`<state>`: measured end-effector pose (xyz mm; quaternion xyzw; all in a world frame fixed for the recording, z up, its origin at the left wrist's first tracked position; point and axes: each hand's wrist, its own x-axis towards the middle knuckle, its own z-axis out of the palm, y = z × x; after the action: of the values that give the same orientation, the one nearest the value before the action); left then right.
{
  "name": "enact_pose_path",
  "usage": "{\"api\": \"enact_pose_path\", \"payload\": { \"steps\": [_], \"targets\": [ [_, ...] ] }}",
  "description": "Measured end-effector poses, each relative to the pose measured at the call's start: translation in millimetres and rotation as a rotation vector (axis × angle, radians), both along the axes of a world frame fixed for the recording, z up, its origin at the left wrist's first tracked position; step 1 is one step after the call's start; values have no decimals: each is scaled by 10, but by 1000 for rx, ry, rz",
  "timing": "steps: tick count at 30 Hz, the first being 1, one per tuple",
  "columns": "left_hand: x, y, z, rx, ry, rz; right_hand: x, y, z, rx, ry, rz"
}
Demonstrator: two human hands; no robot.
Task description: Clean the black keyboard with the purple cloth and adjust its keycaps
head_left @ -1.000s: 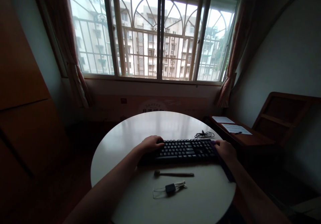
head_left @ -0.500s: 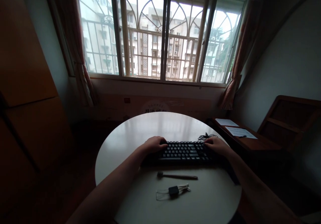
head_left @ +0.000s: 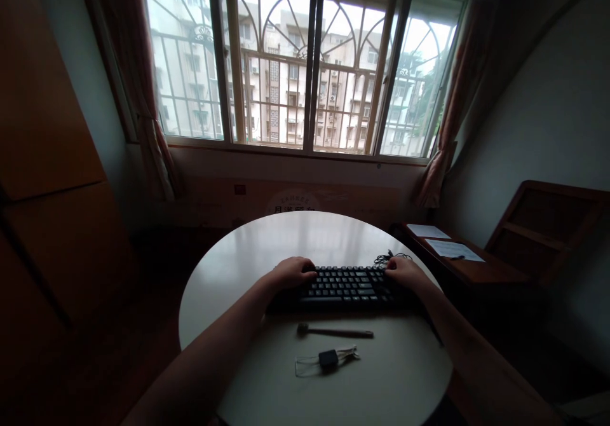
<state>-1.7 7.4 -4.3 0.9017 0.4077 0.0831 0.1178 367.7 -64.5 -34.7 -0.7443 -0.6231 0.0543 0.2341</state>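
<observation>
A black keyboard (head_left: 350, 286) lies across the white round table, its keys facing up. My left hand (head_left: 293, 273) grips its left end, thumb over the top keys and fingers out of sight at the far edge. At the other end my right hand (head_left: 404, 271) holds the keyboard in the same way, thumb on top. A dark cable (head_left: 385, 258) is bunched beyond the right hand. On the near side of the keyboard lies a brush (head_left: 340, 332) with dark bristles and a slim handle. Closer to me rests a wire keycap puller (head_left: 328, 358) with a black middle block.
The round table (head_left: 286, 238) stands before a barred window (head_left: 305, 63). To the right is a brown wooden chair (head_left: 515, 267) with paper sheets (head_left: 455, 250) and a pen (head_left: 457, 258) on it. A wooden cabinet (head_left: 52, 127) stands at the left.
The whole view has shifted slightly. Both hands remain on the ends of the keyboard, and the brush and keycap puller lie as before.
</observation>
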Motion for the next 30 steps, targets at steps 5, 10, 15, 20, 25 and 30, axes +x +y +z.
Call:
{"api": "enact_pose_path", "payload": {
  "steps": [5, 10, 15, 20, 25, 30],
  "targets": [
    [-3, -11, 12, 0, -5, -13, 81, -60, -88, 96, 54, 38],
    [-4, -13, 10, -12, -15, -15, 182, -110, -119, 147, 211, 114],
    [-2, 3, -7, -6, -13, -12, 217, -85, -121, 318, 83, 136],
    [-9, -1, 1, -7, -15, -18, 222, -89, -124, 218, -12, 184],
    [-4, -26, 33, -3, 7, -5, 201, -108, -131, 208, 10, 237],
    [-7, -32, 40, -10, -4, -4, 238, -105, -122, 198, 62, 202]
  ]
}}
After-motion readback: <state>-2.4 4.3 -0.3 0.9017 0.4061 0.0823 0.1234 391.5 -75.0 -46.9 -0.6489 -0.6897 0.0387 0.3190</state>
